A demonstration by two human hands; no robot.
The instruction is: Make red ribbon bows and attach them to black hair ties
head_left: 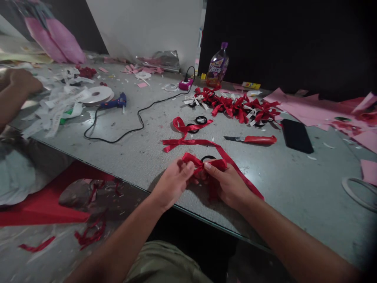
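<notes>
Near centre, a red bow (190,158) by a black band (208,157) is pinched between left hand (173,181) and right hand (229,184), apparently unfinished. Beyond, loose ribbon (203,142) and two rings (201,124) are seemingly left; far right, a bow pile (240,114) looks finished.

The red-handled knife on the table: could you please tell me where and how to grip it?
Probably best by the red handle, coming from the right with the right hand: it lies flat, the blade at the other end pointing left.
</notes>
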